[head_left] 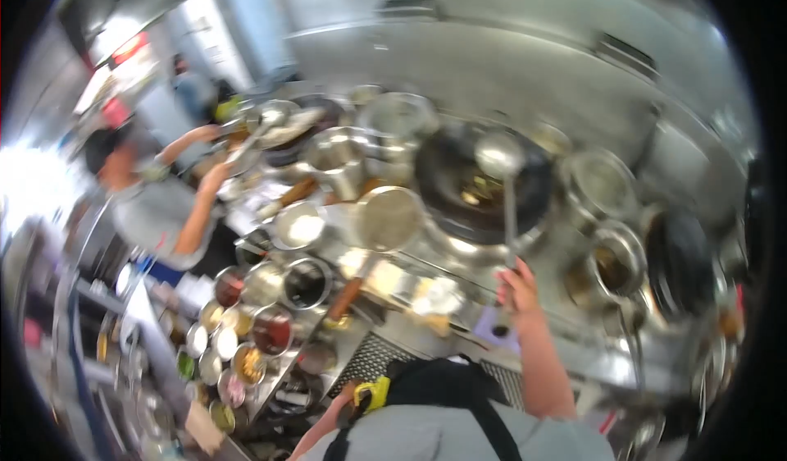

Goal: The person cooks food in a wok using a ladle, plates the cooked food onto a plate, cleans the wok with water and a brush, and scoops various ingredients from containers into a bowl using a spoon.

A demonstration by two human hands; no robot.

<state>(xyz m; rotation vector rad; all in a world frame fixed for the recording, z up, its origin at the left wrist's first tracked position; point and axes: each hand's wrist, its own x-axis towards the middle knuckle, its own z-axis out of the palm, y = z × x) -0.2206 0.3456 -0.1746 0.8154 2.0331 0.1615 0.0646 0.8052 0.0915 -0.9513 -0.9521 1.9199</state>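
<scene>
My right hand (518, 289) is closed around the handle of a long metal ladle (498, 156). The bowl of the ladle hangs over a large dark wok (443, 170), which has a little pale yellowish food (482, 190) at its bottom. My left hand (348, 394) is low by my waist, close to a yellow cloth-like thing (372, 394). Its fingers are blurred and partly hidden, so I cannot make out whether it holds anything. A round strainer (389, 219) with a wooden handle lies to the left of the wok.
Metal pots (338, 162) and a wide pan (399, 118) stand left of the wok. At its right are another pot (602, 180) and a second dark wok (679, 256). Several small seasoning containers (273, 330) crowd the left side. A co-worker (164, 207) handles a pan further left.
</scene>
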